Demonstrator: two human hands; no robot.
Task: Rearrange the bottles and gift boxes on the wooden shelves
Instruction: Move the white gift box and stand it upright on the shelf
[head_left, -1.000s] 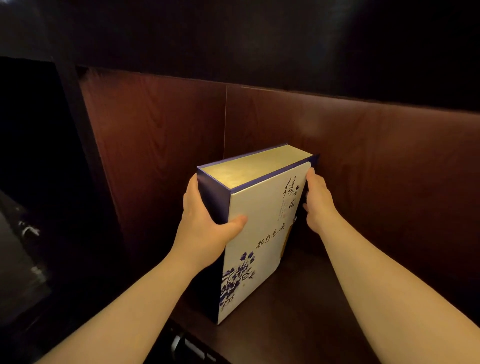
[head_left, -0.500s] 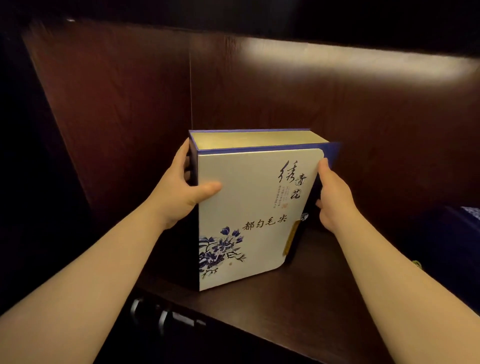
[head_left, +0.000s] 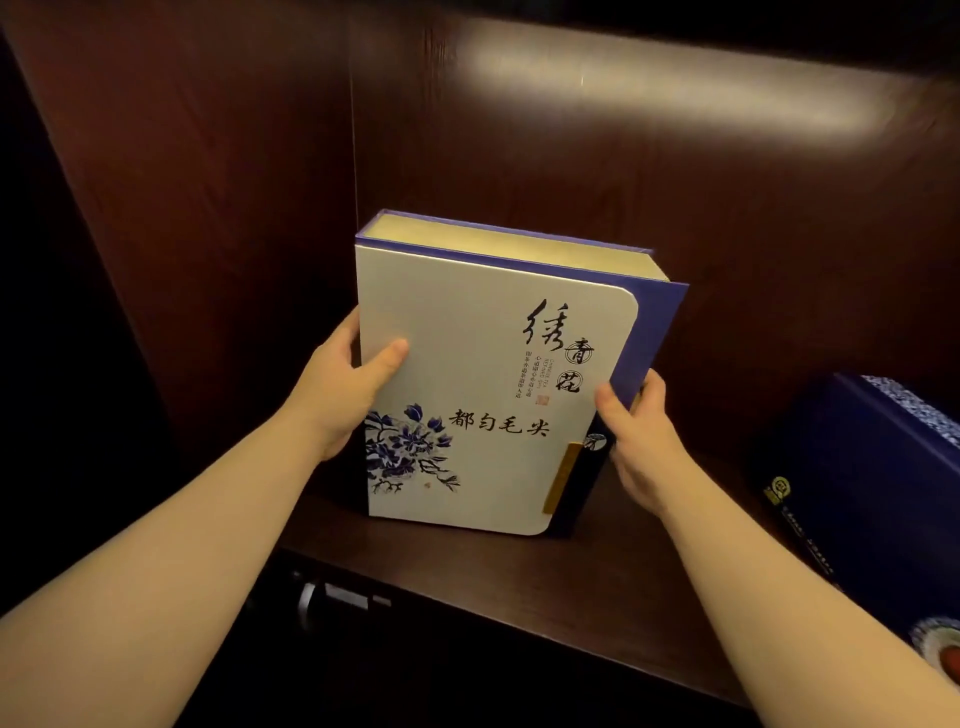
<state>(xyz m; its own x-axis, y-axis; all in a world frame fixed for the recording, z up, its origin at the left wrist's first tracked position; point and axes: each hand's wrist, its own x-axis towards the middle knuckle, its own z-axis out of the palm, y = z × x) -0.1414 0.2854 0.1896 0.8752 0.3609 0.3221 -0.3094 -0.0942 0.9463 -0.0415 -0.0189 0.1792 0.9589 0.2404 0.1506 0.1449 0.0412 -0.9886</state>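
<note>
Both hands, left hand (head_left: 343, 384) and right hand (head_left: 641, 441), hold the white gift box (head_left: 467, 374) by its sides, standing near the shelf's (head_left: 519, 582) left back corner.

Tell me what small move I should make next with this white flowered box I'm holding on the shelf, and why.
Probably ease the white gift box straight back and let go. Your left hand and right hand grip its two sides, it stands upright near the wooden shelf's front edge, and bare space shows behind it.
</note>
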